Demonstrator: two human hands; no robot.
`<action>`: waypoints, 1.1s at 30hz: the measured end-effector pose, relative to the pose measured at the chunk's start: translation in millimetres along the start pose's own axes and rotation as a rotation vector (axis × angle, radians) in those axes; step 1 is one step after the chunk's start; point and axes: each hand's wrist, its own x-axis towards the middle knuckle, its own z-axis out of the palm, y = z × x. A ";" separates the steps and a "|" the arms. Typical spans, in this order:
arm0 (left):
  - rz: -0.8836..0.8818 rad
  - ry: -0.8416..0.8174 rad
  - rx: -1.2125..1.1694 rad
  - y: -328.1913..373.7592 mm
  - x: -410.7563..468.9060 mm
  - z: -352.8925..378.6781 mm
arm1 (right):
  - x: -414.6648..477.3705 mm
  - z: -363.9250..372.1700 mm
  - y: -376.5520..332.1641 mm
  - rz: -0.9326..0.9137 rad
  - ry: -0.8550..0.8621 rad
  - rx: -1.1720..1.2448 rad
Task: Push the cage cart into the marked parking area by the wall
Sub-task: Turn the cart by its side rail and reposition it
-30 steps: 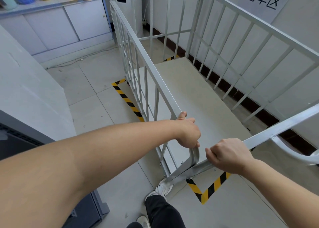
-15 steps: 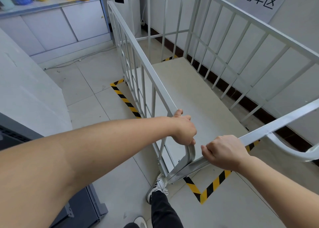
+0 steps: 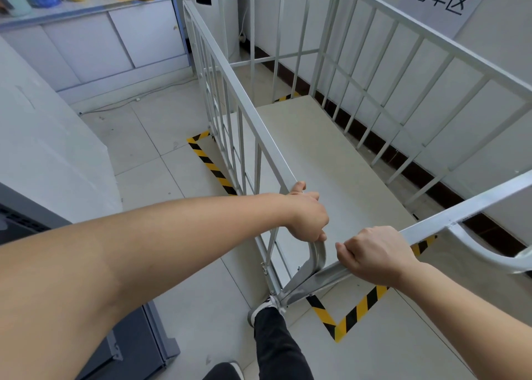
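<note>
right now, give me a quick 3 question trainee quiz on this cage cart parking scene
1. True or false: both hands grip the cage cart.
2. Which rail does the left hand hold? A) the far end rail B) the top rail of the left side panel C) the wall-side rail
3. Fill in: the parking area is marked on the floor with yellow and ____ striped tape.

Key
1. True: the right hand is closed on the near rail, the left on the side panel.
2. B
3. black
</note>
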 end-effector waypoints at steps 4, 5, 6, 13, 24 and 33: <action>0.004 0.004 0.004 -1.0 0.6 -1.0 | 2.8 1.0 3.2 -0.007 0.015 0.000; 0.007 0.008 0.000 -0.5 0.8 -0.6 | 2.6 1.9 3.9 -0.012 0.025 0.002; 0.009 0.015 -0.003 -0.4 0.8 -0.5 | 2.1 2.8 4.2 -0.013 0.031 0.004; 0.013 -0.009 -0.003 3.5 -0.5 -1.6 | -1.5 3.3 4.5 -0.006 0.029 -0.028; 0.020 0.012 -0.005 0.0 1.1 0.4 | 0.4 5.0 4.6 -0.017 0.044 -0.015; 0.018 0.024 -0.004 -3.3 1.0 1.9 | 5.1 3.1 5.3 -0.036 0.029 -0.007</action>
